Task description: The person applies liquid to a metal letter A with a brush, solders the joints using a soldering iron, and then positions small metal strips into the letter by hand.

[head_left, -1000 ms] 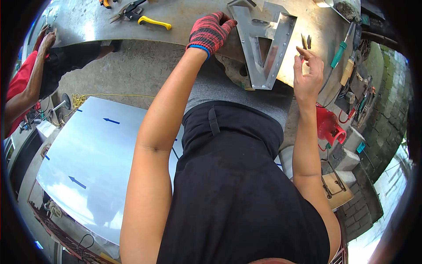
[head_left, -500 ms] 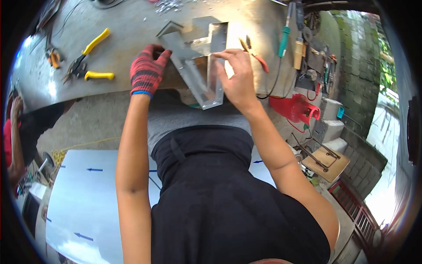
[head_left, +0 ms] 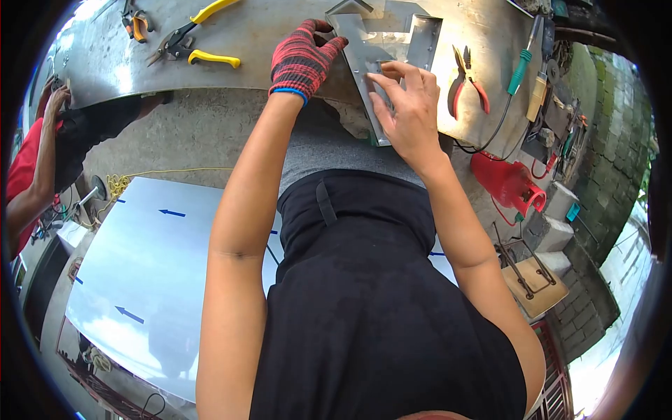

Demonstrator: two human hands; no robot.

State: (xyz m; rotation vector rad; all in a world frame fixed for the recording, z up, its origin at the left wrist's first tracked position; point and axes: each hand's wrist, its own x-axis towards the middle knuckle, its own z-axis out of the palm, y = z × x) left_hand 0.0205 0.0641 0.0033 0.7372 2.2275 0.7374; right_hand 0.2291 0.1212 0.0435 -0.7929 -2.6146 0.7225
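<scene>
A grey sheet-metal frame point(head_left: 358, 50) with raised edges and slanted arms lies at the front of the metal workbench, its lower corner over the edge. My left hand point(head_left: 305, 61), in a red and black knit glove, has thumb and fingers closed at the frame's left edge. My bare right hand point(head_left: 408, 105) is over the middle of the frame, fingers bent and tips close together. Whatever those fingertips hold is too small to tell. The right hand covers much of the frame's right arm. Pliers with red handles point(head_left: 467, 85) lie to its right.
Yellow-handled snips point(head_left: 187, 45) and orange-handled pliers point(head_left: 137, 24) lie on the workbench point(head_left: 238, 77) at left. At right are a green-handled soldering iron point(head_left: 520, 70) and a red gas cylinder point(head_left: 509, 180). A bluish sheet point(head_left: 150, 245) is behind me. Another person's arm point(head_left: 43, 154) shows at far left.
The whole view has shifted, so the bench things appear farther right and mostly higher. My right hand has moved left across the frame. My left hand stays at the frame's left edge.
</scene>
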